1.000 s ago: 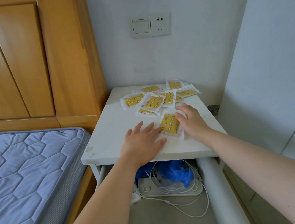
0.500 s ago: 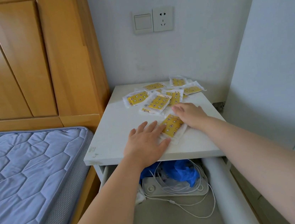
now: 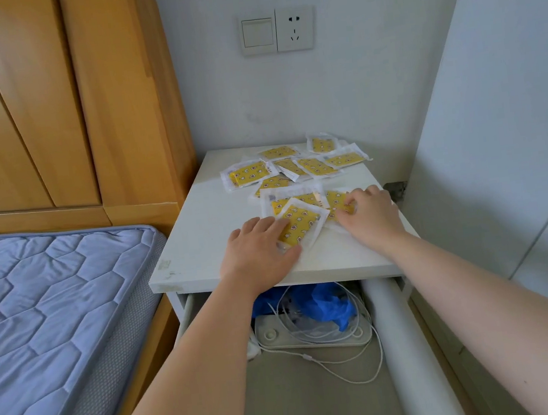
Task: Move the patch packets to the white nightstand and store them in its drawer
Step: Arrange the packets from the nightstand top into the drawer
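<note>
Several yellow patch packets in clear wrappers lie on the white nightstand [image 3: 201, 247]. A loose group of packets [image 3: 312, 166] is scattered at the back. A nearer pile [image 3: 294, 201] sits between my hands. My left hand [image 3: 257, 249] rests flat on the front packet [image 3: 300, 223], fingers straight. My right hand [image 3: 370, 218] has its fingers bent over another packet [image 3: 335, 199] and pinches its right edge. The drawer [image 3: 309, 396] below stands pulled out.
In the drawer lie a blue plastic bag [image 3: 326, 304], a white power strip [image 3: 313, 338] with loose white cables, and a long white roll [image 3: 415, 355] along its right side. A blue mattress [image 3: 48, 321] and wooden headboard [image 3: 56, 103] stand left, a wall close on the right.
Both hands have shifted a little farther back on the nightstand top. More packets now lie gathered between them. My right hand's fingers have bent over a packet's edge.
</note>
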